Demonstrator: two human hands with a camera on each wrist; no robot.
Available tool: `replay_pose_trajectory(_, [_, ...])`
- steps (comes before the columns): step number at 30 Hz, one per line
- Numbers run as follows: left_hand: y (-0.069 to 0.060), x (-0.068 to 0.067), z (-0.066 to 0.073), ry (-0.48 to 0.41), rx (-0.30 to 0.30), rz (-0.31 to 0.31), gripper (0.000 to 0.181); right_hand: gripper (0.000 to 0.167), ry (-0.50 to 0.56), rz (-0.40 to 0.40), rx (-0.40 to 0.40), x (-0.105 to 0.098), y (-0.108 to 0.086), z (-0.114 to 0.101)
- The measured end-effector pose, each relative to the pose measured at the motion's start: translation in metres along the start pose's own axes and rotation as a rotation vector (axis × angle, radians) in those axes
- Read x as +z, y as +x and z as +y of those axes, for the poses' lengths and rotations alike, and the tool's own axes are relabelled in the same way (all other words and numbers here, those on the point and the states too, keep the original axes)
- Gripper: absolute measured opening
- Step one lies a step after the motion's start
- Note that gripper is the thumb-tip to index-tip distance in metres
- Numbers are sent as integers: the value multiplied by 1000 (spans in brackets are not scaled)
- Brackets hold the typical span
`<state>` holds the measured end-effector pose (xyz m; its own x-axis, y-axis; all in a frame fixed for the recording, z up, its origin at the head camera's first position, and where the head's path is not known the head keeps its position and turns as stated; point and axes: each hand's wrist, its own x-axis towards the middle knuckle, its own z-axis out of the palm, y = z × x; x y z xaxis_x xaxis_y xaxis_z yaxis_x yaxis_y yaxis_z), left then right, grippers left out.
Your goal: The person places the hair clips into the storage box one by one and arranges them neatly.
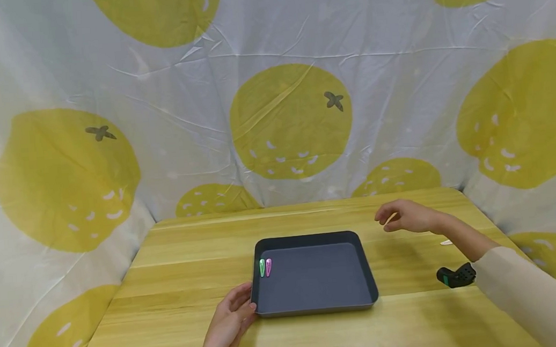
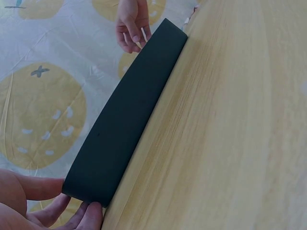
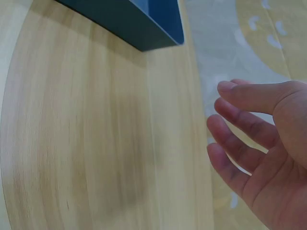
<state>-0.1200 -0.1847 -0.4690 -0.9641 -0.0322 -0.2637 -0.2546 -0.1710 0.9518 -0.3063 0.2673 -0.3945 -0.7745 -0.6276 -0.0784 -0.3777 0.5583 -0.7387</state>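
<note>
Nearest to the person, the left hand (image 1: 227,319) is gripping the tray (image 1: 319,281) by its near left corner, with the thumb and fingers closing on the wall there. The tray is resting on the table (image 1: 170,294), in the middle. It is looking stiff, smooth and not very heavy to me, so the walls would be serving as good places to hold, one at each side, keeping it level. Inside, along the left wall, the green clip (image 1: 262,267) and pink clip (image 1: 268,267) are lying side by side; they are seeming light, hard and perhaps slippery, better pinched by the edges. Farther off, the right hand (image 1: 412,217) is hovering beyond the tray's right side, fingers loosely bent, thumb apart, holding nothing. Behind everything, the cloth (image 1: 389,106) is hanging.
</note>
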Motion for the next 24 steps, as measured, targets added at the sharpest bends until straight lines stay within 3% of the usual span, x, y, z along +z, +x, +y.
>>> replay_pose_trajectory(12, [2,-1,1,1,-11,-1,58,29,-42,79,-16,-24,-27,36])
replay_pose_trajectory(24, [0,1,2,5,-5,-17,58,37,-47,132,164,-42,-69,60])
